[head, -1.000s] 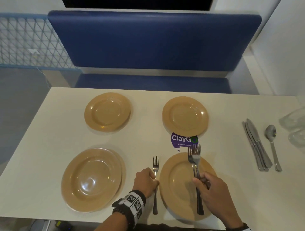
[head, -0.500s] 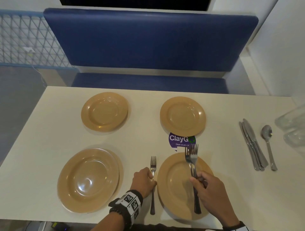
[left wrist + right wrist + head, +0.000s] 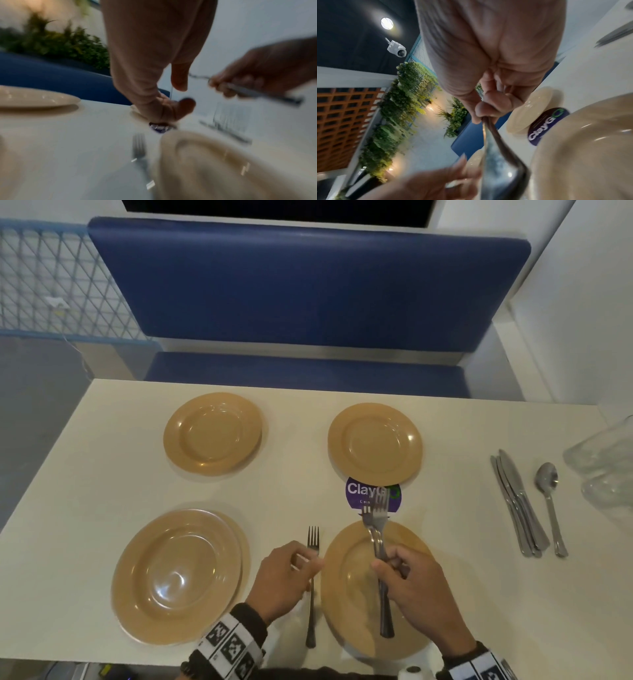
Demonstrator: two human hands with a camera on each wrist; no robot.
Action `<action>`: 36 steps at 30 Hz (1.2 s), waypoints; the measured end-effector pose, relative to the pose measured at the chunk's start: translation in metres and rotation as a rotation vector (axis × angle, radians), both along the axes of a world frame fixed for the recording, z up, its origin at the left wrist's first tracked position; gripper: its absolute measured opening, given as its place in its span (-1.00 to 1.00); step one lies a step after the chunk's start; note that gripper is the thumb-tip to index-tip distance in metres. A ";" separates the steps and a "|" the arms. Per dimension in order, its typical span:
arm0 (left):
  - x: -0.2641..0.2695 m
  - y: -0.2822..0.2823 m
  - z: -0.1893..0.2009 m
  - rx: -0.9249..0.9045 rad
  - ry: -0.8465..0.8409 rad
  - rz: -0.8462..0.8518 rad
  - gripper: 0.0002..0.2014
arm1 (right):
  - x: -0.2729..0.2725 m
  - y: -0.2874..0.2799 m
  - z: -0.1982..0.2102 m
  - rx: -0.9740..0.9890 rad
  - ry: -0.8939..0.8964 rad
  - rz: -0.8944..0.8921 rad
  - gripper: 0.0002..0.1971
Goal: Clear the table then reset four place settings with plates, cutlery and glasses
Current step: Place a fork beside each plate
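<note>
- A bundle of forks is gripped by the right hand above the near plate; one should be drawn out cleanly.
- The laid fork lies just left of that plate, beside the loosely curled left hand; whether it is touched cannot be told.
- The remaining forks are best laid left of each farther plate, handles square to the desk edge.

Plates: four tan ones, at 10, 1, 7 and 5 o'clock. Forks: one lying flat, a held bunch, number unclear. Knives: about three, 3 o'clock. Spoons: one. Glasses: at least two.
</note>
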State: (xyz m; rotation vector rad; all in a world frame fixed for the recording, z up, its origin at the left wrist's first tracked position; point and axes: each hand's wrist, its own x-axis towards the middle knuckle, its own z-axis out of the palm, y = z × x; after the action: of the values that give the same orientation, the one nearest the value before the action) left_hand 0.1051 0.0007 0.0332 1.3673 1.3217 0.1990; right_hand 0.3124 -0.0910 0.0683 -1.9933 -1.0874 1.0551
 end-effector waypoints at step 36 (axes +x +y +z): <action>-0.305 0.082 -0.028 0.103 0.347 0.534 -0.93 | -0.149 0.070 -0.007 -0.101 0.087 0.115 -0.80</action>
State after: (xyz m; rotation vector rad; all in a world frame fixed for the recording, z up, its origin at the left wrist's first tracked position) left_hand -0.2001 0.0825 0.0057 1.1380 1.9813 0.4081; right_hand 0.1638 -0.0206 0.0611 -1.9620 -1.1334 1.2677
